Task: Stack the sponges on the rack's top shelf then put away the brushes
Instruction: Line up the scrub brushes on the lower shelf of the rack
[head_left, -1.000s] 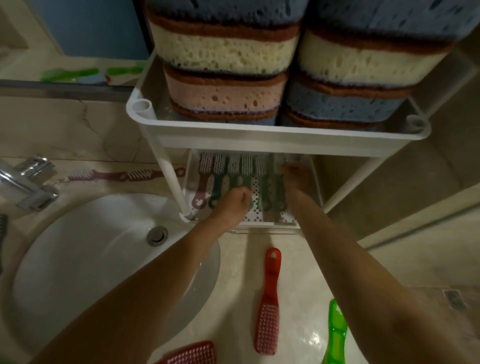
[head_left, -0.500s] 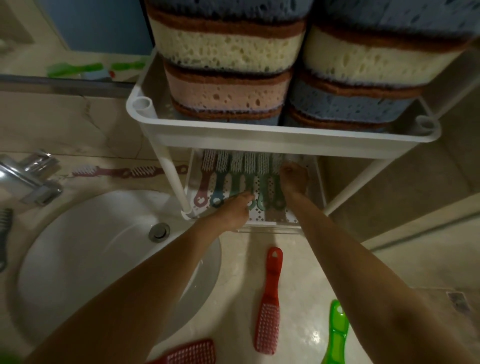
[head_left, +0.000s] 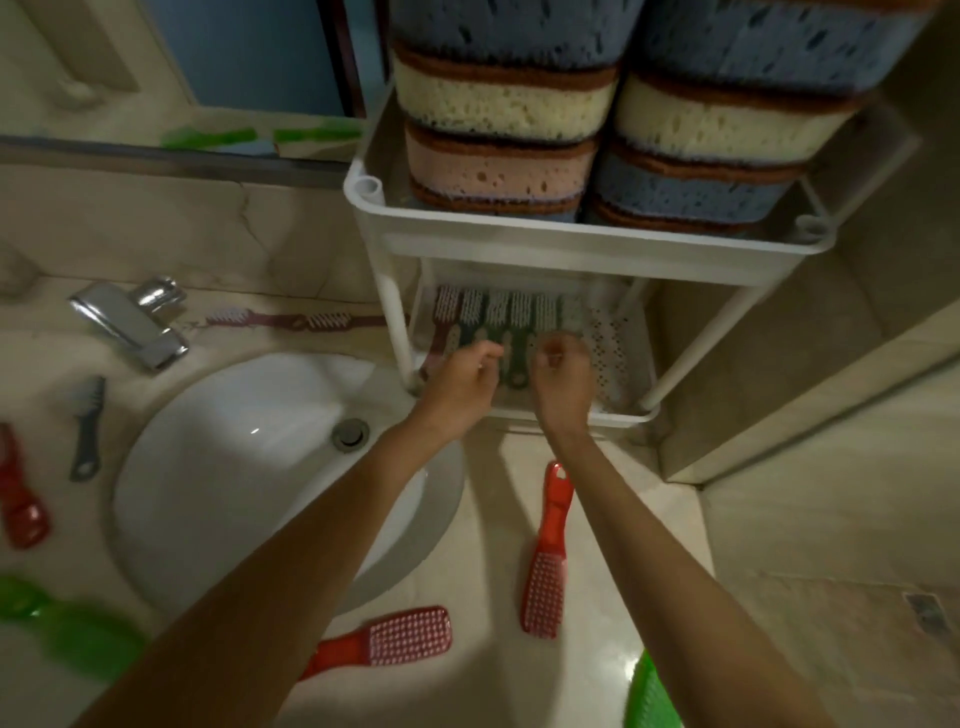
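Two piles of sponges (head_left: 498, 104) (head_left: 722, 119) stand on the top shelf of the white rack (head_left: 571, 239). On the lower shelf (head_left: 613, 343) several brushes (head_left: 498, 317) lie side by side, bristles at the back. My left hand (head_left: 462, 379) and my right hand (head_left: 563, 387) hover at the front of that shelf over the brush handles. Their fingers are loosely curled and nothing shows in either hand. Two red brushes (head_left: 545, 561) (head_left: 395, 639) lie on the counter below my arms.
A white sink (head_left: 208, 467) with a chrome faucet (head_left: 130, 322) fills the left. Around it lie a grey brush (head_left: 88, 431), a red brush (head_left: 21, 499), a green brush (head_left: 67, 629) and maroon brushes (head_left: 275, 319) by the wall. Another green brush (head_left: 649, 696) shows at the bottom edge.
Both hands have drawn back from deep in the lower shelf to its front edge. My right hand has left the far end of the brush row. The view has pulled back and left.
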